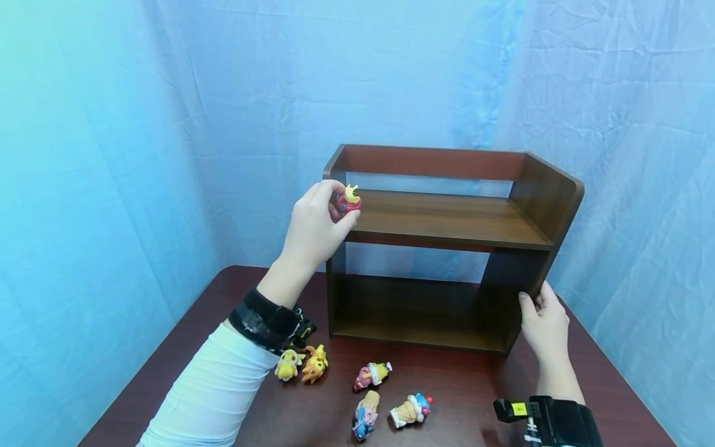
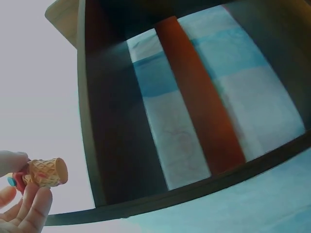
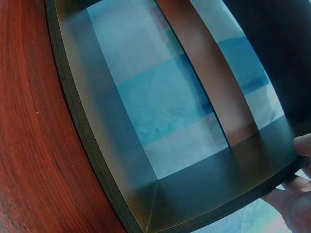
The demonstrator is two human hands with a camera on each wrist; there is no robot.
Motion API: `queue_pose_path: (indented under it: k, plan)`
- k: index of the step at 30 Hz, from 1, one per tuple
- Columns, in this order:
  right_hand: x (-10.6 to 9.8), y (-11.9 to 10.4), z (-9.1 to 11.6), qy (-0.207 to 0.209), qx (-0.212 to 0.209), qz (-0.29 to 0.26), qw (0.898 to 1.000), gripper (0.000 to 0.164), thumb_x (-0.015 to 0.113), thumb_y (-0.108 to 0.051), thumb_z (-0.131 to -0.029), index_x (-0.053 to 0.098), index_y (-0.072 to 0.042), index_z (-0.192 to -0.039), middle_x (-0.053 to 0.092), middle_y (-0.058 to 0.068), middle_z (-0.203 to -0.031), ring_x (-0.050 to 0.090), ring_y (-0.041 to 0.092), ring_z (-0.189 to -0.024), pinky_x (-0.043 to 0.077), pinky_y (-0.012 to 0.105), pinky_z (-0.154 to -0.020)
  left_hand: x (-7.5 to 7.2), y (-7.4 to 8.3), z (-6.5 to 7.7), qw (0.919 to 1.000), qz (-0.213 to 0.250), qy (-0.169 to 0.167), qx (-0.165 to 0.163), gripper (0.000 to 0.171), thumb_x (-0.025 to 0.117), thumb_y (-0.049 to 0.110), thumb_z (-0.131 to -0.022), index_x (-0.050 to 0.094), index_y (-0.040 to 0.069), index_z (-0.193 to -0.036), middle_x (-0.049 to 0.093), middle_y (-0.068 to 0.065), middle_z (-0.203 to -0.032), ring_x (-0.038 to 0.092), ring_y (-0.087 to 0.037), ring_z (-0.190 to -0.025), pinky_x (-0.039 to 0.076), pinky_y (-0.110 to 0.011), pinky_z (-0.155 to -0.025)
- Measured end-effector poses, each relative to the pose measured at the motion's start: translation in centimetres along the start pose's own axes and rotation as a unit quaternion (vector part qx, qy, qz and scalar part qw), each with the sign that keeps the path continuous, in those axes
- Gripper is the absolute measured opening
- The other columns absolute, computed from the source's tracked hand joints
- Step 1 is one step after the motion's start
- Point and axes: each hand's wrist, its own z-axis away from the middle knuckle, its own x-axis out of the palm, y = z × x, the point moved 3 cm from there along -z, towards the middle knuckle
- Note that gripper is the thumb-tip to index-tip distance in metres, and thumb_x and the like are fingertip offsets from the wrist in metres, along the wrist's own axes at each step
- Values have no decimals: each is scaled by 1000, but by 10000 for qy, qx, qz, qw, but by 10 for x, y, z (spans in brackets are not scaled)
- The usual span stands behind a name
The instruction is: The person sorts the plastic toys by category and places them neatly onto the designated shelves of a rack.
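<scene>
A small ice-cream-cone figurine [image 1: 349, 197] with a yellow top and a red middle is pinched in my left hand [image 1: 319, 217]. The hand is raised in front of the upper left of a dark brown two-tier shelf [image 1: 447, 215]. In the left wrist view the figurine's waffle-patterned cone [image 2: 48, 173] points toward the shelf's side panel, apart from it. My right hand [image 1: 547, 323] grips the front edge of the shelf's right side panel, low down, with the thumb on the inner face. The right wrist view shows part of these fingers [image 3: 291, 206] at that panel.
Several figurines lie on the dark red table [image 1: 458, 385] before the shelf: a yellow figurine [image 1: 288, 365], an orange figurine [image 1: 315, 364], a pink-and-yellow figurine [image 1: 372, 375], a blue-and-pink figurine [image 1: 365, 415] and a cone figurine [image 1: 410, 411]. Blue curtains [image 1: 268, 93] hang behind.
</scene>
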Motion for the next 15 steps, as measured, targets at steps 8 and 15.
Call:
queue_pose_path:
  k: [8, 15]
  plan:
    - [0, 2, -1, 51, -36, -5, 10000, 40, 47, -31, -108, 54, -14, -143, 65, 14, -133, 62, 35, -119, 44, 21, -74, 3, 7, -11, 9995, -220, -205, -47, 32, 79, 16, -90, 61, 3, -113, 60, -10, -100, 58, -19, -79, 55, -30, -70]
    - [2, 2, -1, 35, -31, 20, 10000, 41, 47, -32, -108, 54, -15, -145, 65, 13, -134, 62, 35, -119, 45, 24, -75, 12, 8, -13, 9954, -788, -507, -186, 32, 78, 16, -90, 59, 3, -113, 60, -13, -105, 62, -24, -89, 58, -34, -80]
